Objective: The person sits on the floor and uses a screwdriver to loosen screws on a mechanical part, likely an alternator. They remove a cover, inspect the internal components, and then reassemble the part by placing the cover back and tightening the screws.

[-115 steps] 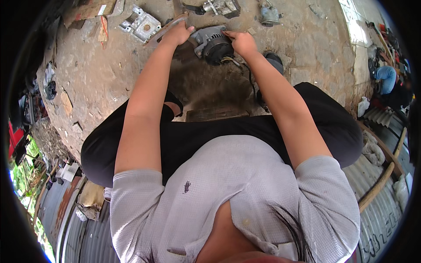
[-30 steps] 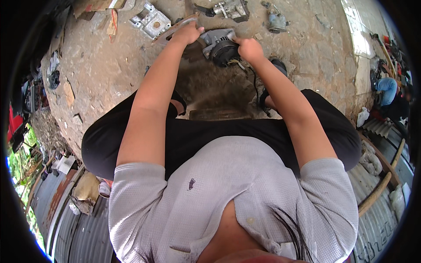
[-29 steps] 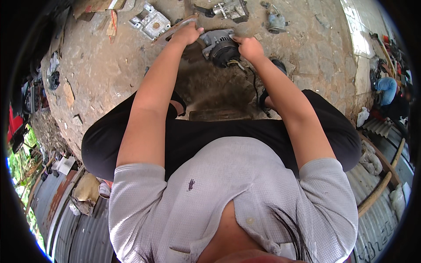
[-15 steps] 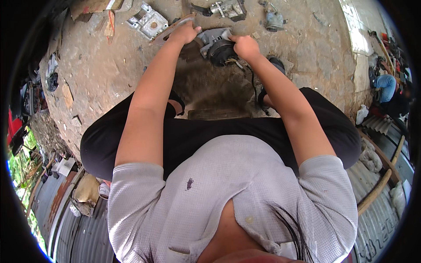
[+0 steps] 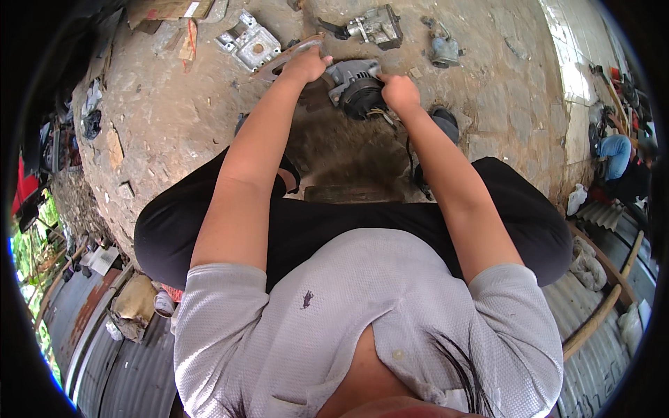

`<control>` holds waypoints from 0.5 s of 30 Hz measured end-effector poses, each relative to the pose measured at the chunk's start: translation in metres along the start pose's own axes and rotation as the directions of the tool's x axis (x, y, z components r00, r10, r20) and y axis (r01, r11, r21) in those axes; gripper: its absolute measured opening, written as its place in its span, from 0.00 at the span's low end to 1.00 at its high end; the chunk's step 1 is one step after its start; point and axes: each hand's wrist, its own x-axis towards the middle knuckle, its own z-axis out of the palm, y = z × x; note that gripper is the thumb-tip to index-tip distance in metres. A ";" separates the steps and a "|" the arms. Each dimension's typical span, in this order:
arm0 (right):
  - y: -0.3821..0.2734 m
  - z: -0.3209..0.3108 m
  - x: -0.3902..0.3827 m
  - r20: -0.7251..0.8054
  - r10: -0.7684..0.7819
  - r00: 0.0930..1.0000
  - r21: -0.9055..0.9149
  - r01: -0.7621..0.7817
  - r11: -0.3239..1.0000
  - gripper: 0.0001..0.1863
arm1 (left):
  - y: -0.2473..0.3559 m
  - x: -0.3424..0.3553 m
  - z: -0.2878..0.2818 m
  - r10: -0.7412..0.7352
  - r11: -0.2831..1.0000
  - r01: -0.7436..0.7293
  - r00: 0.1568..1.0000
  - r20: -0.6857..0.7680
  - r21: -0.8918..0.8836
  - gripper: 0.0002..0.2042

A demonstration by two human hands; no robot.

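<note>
My left hand [image 5: 306, 64] is at a flat, rusty metal plate [image 5: 273, 68], fingers curled on it and thumb sticking out. Just right of it, a grey-and-black alternator [image 5: 361, 94] rests on the dirty floor, pale wires and a dark cable trailing from it. My right hand [image 5: 398, 92] is closed at the alternator's upper right edge, forefinger and thumb touching the housing; whatever it may pinch is too small to make out. A silver cast housing [image 5: 244, 42] lies beyond the plate, and a metal assembly with a black fitting [image 5: 375, 28] lies above the alternator.
A small cylindrical metal part [image 5: 443, 49] lies to the right. Scrap boards [image 5: 167, 10] are at the upper left. Another person in blue jeans [image 5: 614, 157] is low at the far right, near clutter and a wooden pole [image 5: 592, 320]. Corrugated sheets lie at both lower sides.
The floor and parts sit lower in the picture than half a second ago, as the camera has shifted. Both hands keep their places on the plate and at the alternator.
</note>
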 end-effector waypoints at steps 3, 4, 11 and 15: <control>0.015 0.013 -0.005 -0.317 -0.400 0.860 0.045 0.435 0.900 0.31 | 0.001 0.001 0.001 -0.006 1.000 0.006 1.000 0.015 0.005 0.34; 0.020 0.020 -0.007 -0.433 -0.556 0.710 0.001 0.617 0.787 0.30 | 0.002 0.001 0.000 0.005 1.000 -0.005 1.000 0.005 -0.011 0.34; 0.027 0.026 0.008 -0.380 -0.505 0.775 -0.016 0.540 0.841 0.29 | 0.004 -0.001 -0.001 0.025 0.999 -0.025 1.000 -0.012 -0.030 0.35; 0.005 0.012 0.006 -0.273 -0.158 0.949 0.132 0.199 0.971 0.29 | 0.000 -0.006 0.000 0.030 0.999 -0.031 0.999 -0.019 -0.040 0.35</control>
